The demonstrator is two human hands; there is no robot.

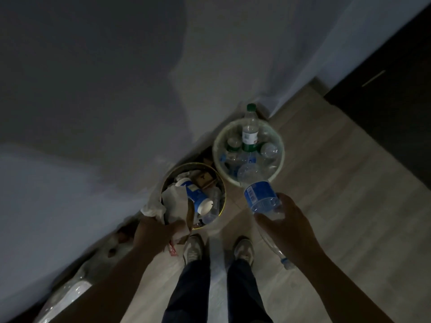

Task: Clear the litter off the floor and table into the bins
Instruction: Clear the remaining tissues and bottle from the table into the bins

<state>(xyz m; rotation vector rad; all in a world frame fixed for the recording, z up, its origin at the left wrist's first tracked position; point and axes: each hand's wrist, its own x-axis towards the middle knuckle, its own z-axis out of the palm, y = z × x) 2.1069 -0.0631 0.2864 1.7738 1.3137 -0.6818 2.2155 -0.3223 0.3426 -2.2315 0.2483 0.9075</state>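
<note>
I stand over two round bins on the floor by a wall. My right hand [290, 227] grips a clear plastic bottle with a blue label [260, 194], its base tipped toward the pale bin [279, 164] that holds several plastic bottles. A second clear bottle [278, 252] shows under that hand, neck pointing down. My left hand [155, 231] holds crumpled paper and wrappers [177, 206] at the near rim of the yellow-rimmed bin [222, 199], which is full of paper, a blue-and-white cup and cardboard.
A tall green-capped bottle [250, 127] stands up out of the pale bin. My two feet in light shoes [193, 249] stand just before the bins. Plastic-wrapped clutter [70, 292] lies along the wall at lower left. A dark cabinet [384, 96] stands at right.
</note>
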